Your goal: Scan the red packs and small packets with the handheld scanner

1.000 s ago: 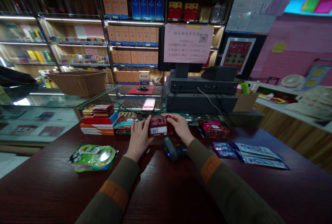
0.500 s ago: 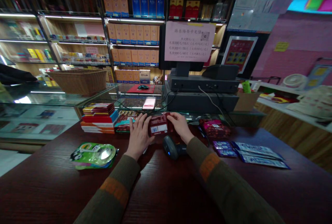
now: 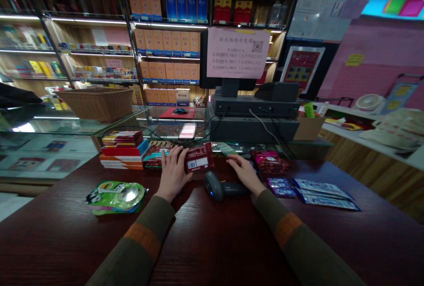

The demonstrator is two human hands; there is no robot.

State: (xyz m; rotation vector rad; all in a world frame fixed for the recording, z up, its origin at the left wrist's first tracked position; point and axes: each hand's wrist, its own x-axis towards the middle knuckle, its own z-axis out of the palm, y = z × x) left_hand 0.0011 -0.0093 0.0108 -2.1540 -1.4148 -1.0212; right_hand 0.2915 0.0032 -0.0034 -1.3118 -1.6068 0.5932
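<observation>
My left hand (image 3: 173, 173) grips a dark red snack packet (image 3: 198, 160) by its left end, tilted up so a white label and barcode face me. My right hand (image 3: 247, 172) is off the packet, its fingers loosely stretched out with nothing seen in them. It hovers just above the handle of a black barcode scanner (image 3: 217, 187), which lies on the dark wooden counter (image 3: 212, 242). Right of that hand sits a pile of dark red and pink packets (image 3: 270, 162). Behind my left hand, a teal and brown packet (image 3: 155, 155) is partly hidden.
Stacked boxes (image 3: 123, 151) stand at the left, behind a green panda-printed pack (image 3: 117, 196). Purple packets (image 3: 281, 187) and long blue packets (image 3: 324, 194) lie at the right. A monitor with a paper notice (image 3: 236, 54) rises at the back, beside a wicker basket (image 3: 97, 102).
My right hand has let go of the red packet and moved right, over the scanner's handle. The left hand still holds the packet. The view has shifted slightly.
</observation>
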